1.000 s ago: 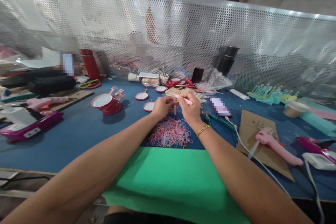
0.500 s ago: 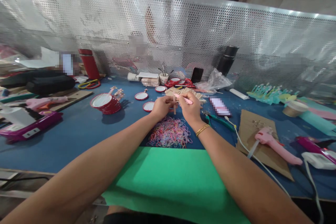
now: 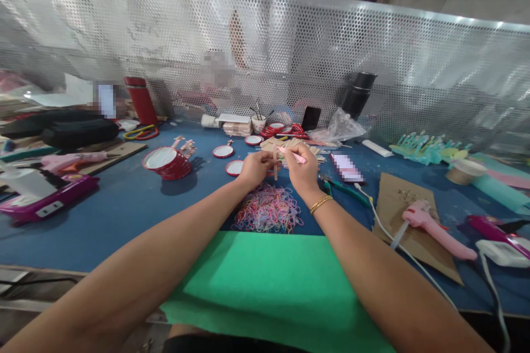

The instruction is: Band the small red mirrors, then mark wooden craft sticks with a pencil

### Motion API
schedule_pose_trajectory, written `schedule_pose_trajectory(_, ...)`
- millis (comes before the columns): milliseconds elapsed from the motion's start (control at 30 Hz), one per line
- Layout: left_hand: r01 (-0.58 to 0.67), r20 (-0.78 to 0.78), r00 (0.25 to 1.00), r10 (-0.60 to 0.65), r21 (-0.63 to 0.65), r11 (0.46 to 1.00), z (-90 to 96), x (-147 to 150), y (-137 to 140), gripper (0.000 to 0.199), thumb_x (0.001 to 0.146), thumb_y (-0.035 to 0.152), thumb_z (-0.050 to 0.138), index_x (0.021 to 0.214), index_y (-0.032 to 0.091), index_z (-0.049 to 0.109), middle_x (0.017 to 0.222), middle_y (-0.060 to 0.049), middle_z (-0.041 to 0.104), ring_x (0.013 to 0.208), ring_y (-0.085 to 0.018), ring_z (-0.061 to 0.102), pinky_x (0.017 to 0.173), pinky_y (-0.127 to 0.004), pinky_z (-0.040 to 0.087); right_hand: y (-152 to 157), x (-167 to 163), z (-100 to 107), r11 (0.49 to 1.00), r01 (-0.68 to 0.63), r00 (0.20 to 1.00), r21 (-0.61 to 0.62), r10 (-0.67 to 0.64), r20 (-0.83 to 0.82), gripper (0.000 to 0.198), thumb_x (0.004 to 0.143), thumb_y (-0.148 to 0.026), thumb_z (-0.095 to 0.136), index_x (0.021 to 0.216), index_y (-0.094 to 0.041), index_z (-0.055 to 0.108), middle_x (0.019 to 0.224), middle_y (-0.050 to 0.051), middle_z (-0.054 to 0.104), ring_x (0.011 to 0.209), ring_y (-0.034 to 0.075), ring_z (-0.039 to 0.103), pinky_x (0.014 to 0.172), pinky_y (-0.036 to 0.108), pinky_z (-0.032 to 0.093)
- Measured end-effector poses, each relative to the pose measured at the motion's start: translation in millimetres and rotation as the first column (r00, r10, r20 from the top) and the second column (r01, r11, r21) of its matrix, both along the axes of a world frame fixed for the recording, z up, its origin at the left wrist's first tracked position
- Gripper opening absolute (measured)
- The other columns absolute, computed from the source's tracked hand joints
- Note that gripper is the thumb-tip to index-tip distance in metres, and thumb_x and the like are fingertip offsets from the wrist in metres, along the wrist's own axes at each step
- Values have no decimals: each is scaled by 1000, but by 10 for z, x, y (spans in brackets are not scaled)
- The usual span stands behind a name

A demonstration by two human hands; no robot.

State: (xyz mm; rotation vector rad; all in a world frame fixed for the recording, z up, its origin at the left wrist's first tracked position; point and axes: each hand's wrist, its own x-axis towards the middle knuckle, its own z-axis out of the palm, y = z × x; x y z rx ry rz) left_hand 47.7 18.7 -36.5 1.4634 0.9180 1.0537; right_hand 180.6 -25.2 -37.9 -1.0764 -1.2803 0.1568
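In the head view my left hand (image 3: 255, 170) pinches a thin wooden craft stick (image 3: 275, 168), which stands roughly upright between the two hands. A second pale strip seems to cross it, though the fingers hide most of it. My right hand (image 3: 303, 170) is closed around a pink pen (image 3: 296, 156), its tip pointing left at the stick; I cannot tell whether they touch. Just below both hands lies a tangled heap of coloured rubber bands (image 3: 269, 209). Behind them more flat wooden sticks (image 3: 317, 150) are spread out.
To the left stands a stack of red-rimmed round pieces (image 3: 171, 171); a similar disc (image 3: 223, 151) lies nearer the middle. Pliers (image 3: 348, 192), a phone (image 3: 346, 168), cardboard (image 3: 389, 204) and a pink glue gun (image 3: 434, 229) are on the right. Green cloth (image 3: 273, 276) covers the front.
My right hand has shifted very slightly right with the pen. My left hand and the stick stay almost where they were.
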Motion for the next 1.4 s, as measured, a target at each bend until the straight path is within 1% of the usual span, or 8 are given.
schedule_pose_trajectory(233, 11, 45, 999, -11, -13, 1000, -29, 6, 34, 24, 65, 32, 81, 79, 16, 68, 74, -3, 71, 68, -19, 68, 59, -28, 55, -14, -22, 12, 999, -44, 999, 1, 44, 15, 16, 86, -33, 58, 76, -22, 63, 74, 0, 66, 71, 17, 60, 70, 29, 47)
schedule_pose_trajectory(433, 9, 25, 1000, -8, -18, 1000, -7, 8, 14, 24, 65, 31, 82, 80, 16, 69, 77, -4, 73, 70, -19, 69, 58, -26, 55, 2, 3, -7, 1000, 7, 1000, 4, -6, -3, 15, 86, -32, 58, 76, -22, 62, 76, 1, 67, 74, 18, 60, 71, 30, 46)
schedule_pose_trajectory(600, -7, 27, 1000, 7, -13, 1000, -2, 7, 6, 27, 65, 33, 82, 83, 15, 70, 77, -5, 73, 70, -20, 70, 59, -28, 55, -2, -12, 4, 999, -53, 999, -10, 53, 2, 15, 86, -32, 58, 76, -22, 63, 74, 0, 66, 71, 17, 60, 69, 29, 46)
schedule_pose_trajectory(800, 2, 0, 1000, -2, -5, 1000, -23, 3, 25, 29, 65, 34, 82, 84, 16, 71, 80, -5, 74, 74, -21, 70, 61, -28, 55, -13, -12, 12, 1000, -7, 1000, 8, 7, -11, 14, 85, -31, 59, 76, -21, 63, 75, 1, 66, 73, 17, 60, 70, 29, 46)
schedule_pose_trajectory(967, 16, 38, 999, -17, 31, 999, -58, 3, 48, 32, 63, 39, 82, 81, 15, 70, 77, -4, 72, 70, -20, 69, 60, -30, 56, -31, -40, 31, 998, -67, 998, 5, 67, -8, 16, 86, -33, 59, 76, -21, 64, 75, 0, 66, 73, 17, 60, 71, 29, 47)
schedule_pose_trajectory(1167, 3, 0, 1000, -3, 15, 1000, -52, -6, 53, 31, 63, 37, 82, 81, 15, 71, 78, -5, 72, 74, -21, 70, 60, -29, 55, -7, -2, 13, 1000, 12, 1000, 3, -12, -14, 14, 84, -29, 59, 74, -22, 62, 74, 0, 66, 72, 18, 60, 70, 29, 45)
schedule_pose_trajectory(1333, 20, 44, 999, -20, 16, 1000, -57, -3, 47, 31, 63, 36, 83, 82, 15, 71, 79, -5, 73, 71, -20, 69, 60, -29, 55, -20, -33, 31, 998, -63, 998, -2, 63, -17, 16, 86, -33, 60, 75, -22, 63, 73, 0, 66, 70, 17, 59, 69, 29, 46)
schedule_pose_trajectory(1400, 17, 47, 999, -18, 12, 1000, -57, -1, 45, 31, 63, 36, 83, 82, 15, 70, 78, -5, 73, 70, -20, 69, 61, -29, 55, -9, -31, 19, 998, -63, 998, -6, 63, -16, 15, 86, -33, 60, 76, -22, 64, 73, 0, 66, 70, 17, 60, 69, 29, 46)
